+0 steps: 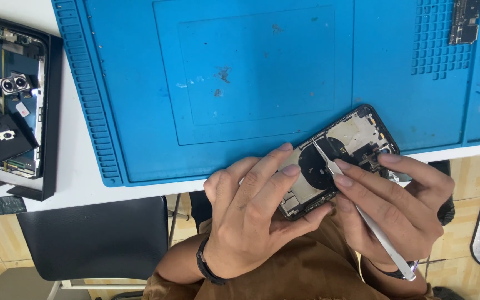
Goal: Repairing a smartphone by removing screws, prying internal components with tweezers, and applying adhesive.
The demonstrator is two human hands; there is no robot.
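Note:
My left hand (251, 214) grips an opened phone back housing (356, 133) by its lower end, tilted at the near edge of a blue work mat (140, 111). A round black coil sits inside the housing. My right hand (401, 205) holds metal tweezers (381, 236), whose tips rest on the coil near the housing's middle. The right index finger also touches the housing's right side. A dark band is on each wrist.
A black tray (51, 111) with phone parts and camera modules sits at the left on the white table (79, 183). A small circuit board (465, 21) lies on the mat's upper right. A black chair seat (93, 236) is below the table edge.

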